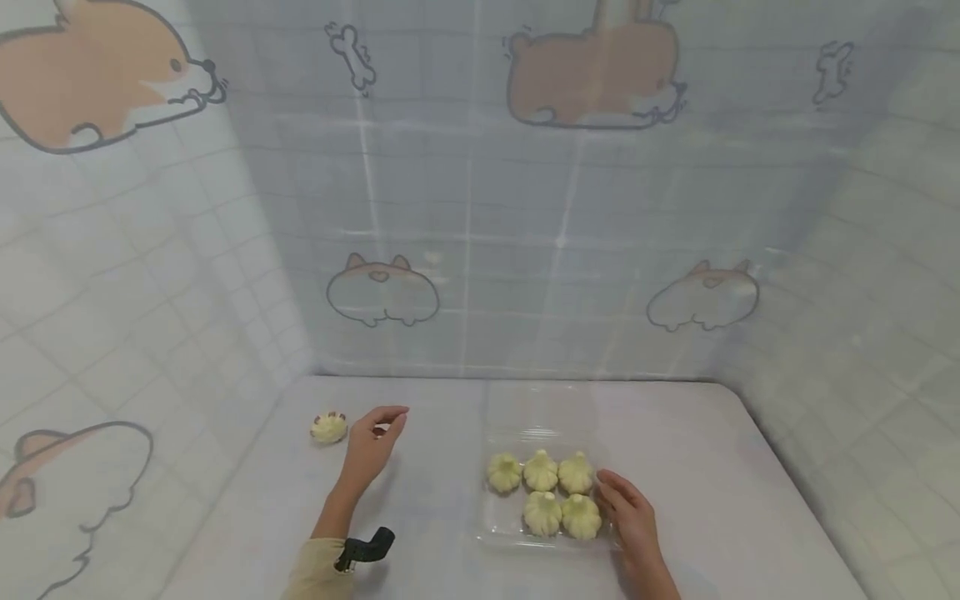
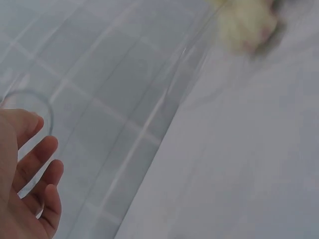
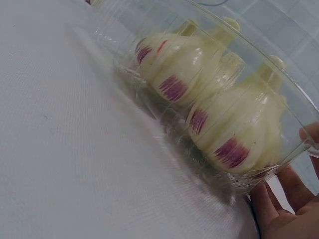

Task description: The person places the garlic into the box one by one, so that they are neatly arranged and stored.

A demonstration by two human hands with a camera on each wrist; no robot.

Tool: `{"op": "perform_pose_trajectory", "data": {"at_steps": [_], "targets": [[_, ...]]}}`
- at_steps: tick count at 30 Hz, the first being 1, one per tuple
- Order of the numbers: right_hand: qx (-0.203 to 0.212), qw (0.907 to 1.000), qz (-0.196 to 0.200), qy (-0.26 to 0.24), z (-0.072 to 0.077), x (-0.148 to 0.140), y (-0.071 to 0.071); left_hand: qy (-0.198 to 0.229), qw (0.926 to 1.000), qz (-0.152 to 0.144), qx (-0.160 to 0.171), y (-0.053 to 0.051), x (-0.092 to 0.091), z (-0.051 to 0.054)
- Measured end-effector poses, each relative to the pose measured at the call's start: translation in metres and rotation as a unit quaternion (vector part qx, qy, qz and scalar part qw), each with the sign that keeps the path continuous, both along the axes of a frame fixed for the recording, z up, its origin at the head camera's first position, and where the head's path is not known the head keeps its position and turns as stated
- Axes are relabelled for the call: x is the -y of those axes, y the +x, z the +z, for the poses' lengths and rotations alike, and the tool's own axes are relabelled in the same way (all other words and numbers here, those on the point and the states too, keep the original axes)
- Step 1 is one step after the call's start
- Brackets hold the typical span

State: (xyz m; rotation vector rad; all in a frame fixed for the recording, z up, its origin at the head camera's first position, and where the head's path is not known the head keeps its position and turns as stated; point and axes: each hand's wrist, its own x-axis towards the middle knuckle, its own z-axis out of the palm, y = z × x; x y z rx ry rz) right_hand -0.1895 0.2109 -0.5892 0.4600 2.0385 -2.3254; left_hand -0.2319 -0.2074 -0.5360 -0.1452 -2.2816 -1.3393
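A clear plastic box stands on the table with several pale garlic bulbs inside, in two rows. My right hand grips the box's right side. In the right wrist view its thumb is at the rim and the other fingers are against the outer wall; purple streaks mark the garlic there. My left hand hovers to the left of the box, fingers loosely bent, with nothing visible between them in the left wrist view. Just left of it lies a single garlic bulb, blurred in the left wrist view.
The box's clear lid lies folded back behind it. White tabletop surrounds the box. Tile-patterned sheeting with cartoon dogs rises at the back and both sides. A dark strap mount sits on the left wrist.
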Motion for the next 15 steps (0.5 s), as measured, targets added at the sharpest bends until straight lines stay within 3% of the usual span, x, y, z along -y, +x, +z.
{"op": "perform_pose_trajectory", "data": {"at_steps": [6,11,15], "targets": [[-0.002,1.0,0.001,-0.002,-0.001,0.002,0.0,-0.051,0.9972,0.055,-0.003,0.003,0.044,0.008],[-0.006,1.0,-0.007,0.0,-0.004,0.001,-0.001,-0.085,0.9937,0.072,-0.013,0.003,0.075,0.013],[-0.011,0.9999,-0.009,-0.006,-0.005,0.001,-0.002,-0.108,0.9911,0.078,-0.003,0.004,0.097,0.015]]}}
